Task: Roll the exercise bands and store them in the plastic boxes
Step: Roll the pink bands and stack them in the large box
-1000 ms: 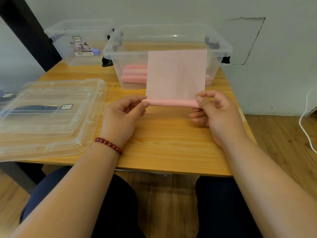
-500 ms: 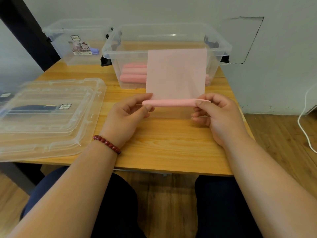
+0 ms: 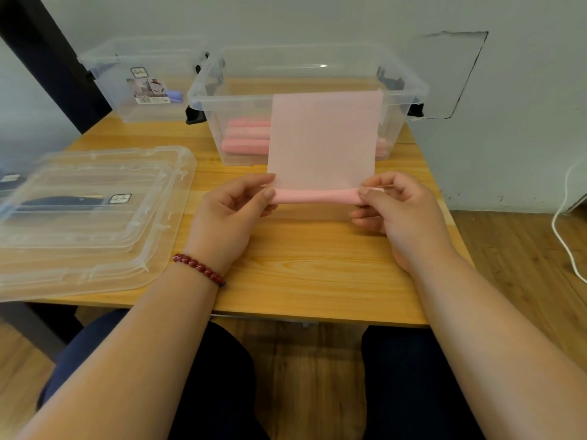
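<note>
The scene is taken by a single wide-angle camera worn on the head, aimed forward and down. The wooden table (image 3: 301,274) is viewed from its near edge, the seated person's legs being caught along the bottom of the frame and the wall (image 3: 317,17) along the top. The left hand (image 3: 228,214) and right hand (image 3: 403,214), with the pink exercise band (image 3: 320,138) pinched between them, are seen close, near the centre. The clear box (image 3: 235,101) is seen farther off, toward the wall.
</note>
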